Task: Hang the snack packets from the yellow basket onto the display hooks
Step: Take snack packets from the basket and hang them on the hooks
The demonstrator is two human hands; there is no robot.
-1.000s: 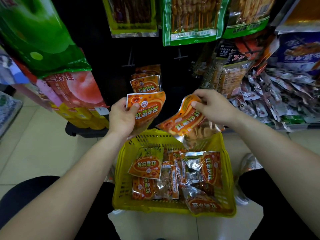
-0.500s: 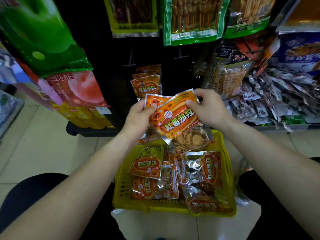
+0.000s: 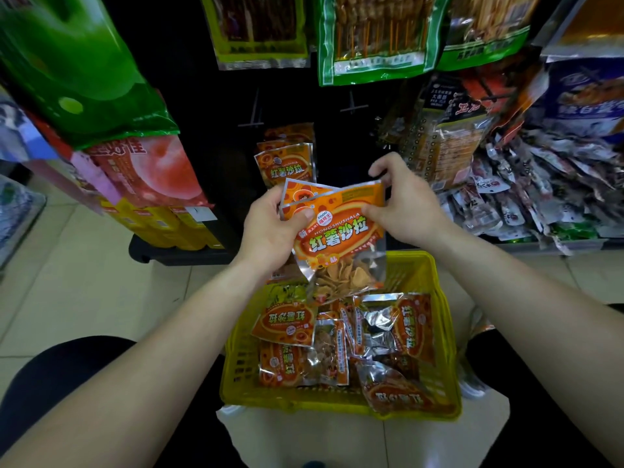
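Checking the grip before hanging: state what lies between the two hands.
In the head view, two orange packets fill the gap: the front packet, pinched by the left hand and the right hand, and a second packet behind it.

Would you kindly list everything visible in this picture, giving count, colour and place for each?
held packets: two, orange, overlapping, above the basket
yellow basket: one, yellow, low centre, between the legs
basket packets: several, orange and silver, inside the basket
hung packets: at least two, orange, on the dark panel beyond the hands
bare hooks: two, grey, higher on that panel
skewer packets: three, green or yellow edged, hanging at top
green bag: one, green, upper left
small packets: many, mixed colours, heaped at right
left hand: one, grips the held packets' left side
right hand: one, pinches the front packet's top edge
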